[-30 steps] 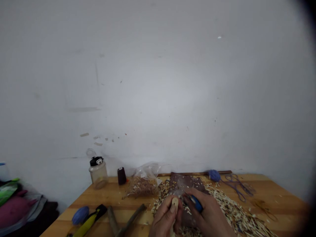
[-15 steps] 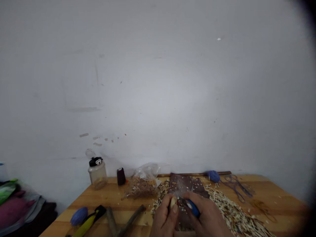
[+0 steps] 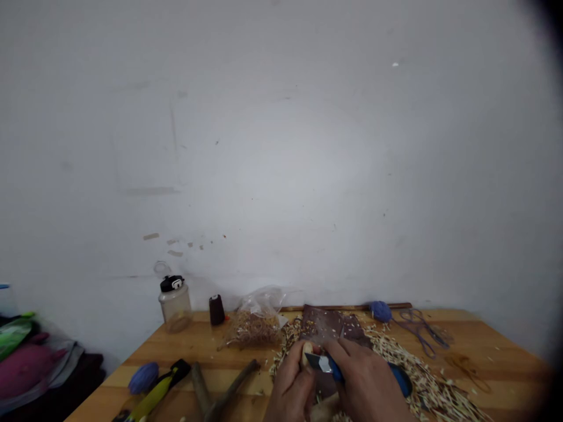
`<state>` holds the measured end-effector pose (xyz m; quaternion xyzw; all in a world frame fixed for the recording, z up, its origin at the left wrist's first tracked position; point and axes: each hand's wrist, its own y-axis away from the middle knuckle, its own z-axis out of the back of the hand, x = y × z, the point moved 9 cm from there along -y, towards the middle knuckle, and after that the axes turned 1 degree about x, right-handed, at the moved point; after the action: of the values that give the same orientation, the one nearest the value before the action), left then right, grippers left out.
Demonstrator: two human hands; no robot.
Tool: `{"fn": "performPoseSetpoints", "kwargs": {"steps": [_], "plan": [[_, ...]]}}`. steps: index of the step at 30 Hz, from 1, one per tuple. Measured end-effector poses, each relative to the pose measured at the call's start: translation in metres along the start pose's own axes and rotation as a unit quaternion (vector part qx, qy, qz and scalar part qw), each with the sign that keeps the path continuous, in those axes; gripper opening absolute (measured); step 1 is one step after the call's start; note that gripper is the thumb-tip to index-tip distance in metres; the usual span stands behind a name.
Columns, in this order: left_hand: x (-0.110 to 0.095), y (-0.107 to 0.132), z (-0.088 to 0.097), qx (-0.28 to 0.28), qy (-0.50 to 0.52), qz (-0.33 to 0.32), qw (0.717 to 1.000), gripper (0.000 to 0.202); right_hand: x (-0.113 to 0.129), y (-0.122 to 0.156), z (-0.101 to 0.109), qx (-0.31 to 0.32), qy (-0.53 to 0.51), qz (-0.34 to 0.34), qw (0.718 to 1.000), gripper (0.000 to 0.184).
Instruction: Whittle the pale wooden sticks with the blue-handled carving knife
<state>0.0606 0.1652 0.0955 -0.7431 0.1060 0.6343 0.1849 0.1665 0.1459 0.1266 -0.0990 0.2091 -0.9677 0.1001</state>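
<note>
A small pale piece of wood (image 3: 307, 353) pokes up from the left hand (image 3: 292, 384), and its fingers curl tight around it. The right hand (image 3: 365, 381) grips a blue-handled knife (image 3: 325, 364), blade right beside the wood, over a pile of wood shavings (image 3: 428, 387) on the table (image 3: 492, 357).

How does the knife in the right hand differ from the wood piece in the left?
The knife has a steel blade, blue handle; the wood piece is pale and bare. The right hand grips the knife's handle; the left hand wraps the wood, its tip showing. Both are held close.
</note>
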Motion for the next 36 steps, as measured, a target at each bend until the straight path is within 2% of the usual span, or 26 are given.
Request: {"fn": "performPoseSetpoints", "kwargs": {"steps": [3, 5, 9, 12, 15, 18, 23, 27, 30, 33, 36], "plan": [[0.0, 0.0, 0.001, -0.002, -0.013, 0.001, 1.0, 0.028, 0.002, 0.0, 0.001, -0.012, 0.023, 0.003, 1.0, 0.038], [0.0, 0.0, -0.002, 0.014, 0.002, -0.006, 1.0, 0.028, 0.003, 0.001, 0.002, -0.02, 0.032, 0.006, 0.999, 0.04], [-0.003, 0.001, -0.012, 0.06, 0.057, -0.036, 0.996, 0.041, 0.004, 0.002, 0.002, -0.051, 0.03, 0.013, 0.998, 0.038], [-0.009, 0.001, -0.013, 0.06, 0.045, -0.074, 0.994, 0.052, 0.005, 0.003, 0.002, -0.085, 0.026, 0.023, 0.996, 0.037], [-0.011, 0.0, -0.01, 0.036, -0.037, -0.095, 0.994, 0.054, 0.006, 0.005, 0.004, -0.112, 0.027, 0.027, 0.993, 0.037], [-0.008, -0.001, -0.003, 0.003, -0.13, -0.085, 0.988, 0.056, 0.007, 0.004, 0.004, -0.101, 0.03, 0.03, 0.994, 0.038], [0.003, 0.002, 0.013, -0.085, -0.271, -0.021, 0.959, 0.06, 0.007, 0.001, 0.002, -0.071, 0.056, 0.023, 0.996, 0.038], [0.011, 0.003, 0.016, -0.11, -0.337, 0.013, 0.935, 0.059, 0.007, -0.001, -0.004, -0.042, 0.06, 0.008, 0.997, 0.04], [0.012, 0.004, 0.02, -0.127, -0.322, 0.006, 0.938, 0.058, 0.008, -0.002, -0.006, -0.045, 0.059, 0.002, 0.997, 0.039], [0.01, 0.004, 0.024, -0.136, -0.234, -0.006, 0.963, 0.049, 0.01, -0.001, -0.005, -0.085, 0.073, 0.001, 0.994, 0.037], [0.006, 0.003, 0.026, -0.144, -0.217, -0.003, 0.965, 0.041, 0.013, 0.001, -0.007, -0.121, 0.096, -0.009, 0.988, 0.037]]}}
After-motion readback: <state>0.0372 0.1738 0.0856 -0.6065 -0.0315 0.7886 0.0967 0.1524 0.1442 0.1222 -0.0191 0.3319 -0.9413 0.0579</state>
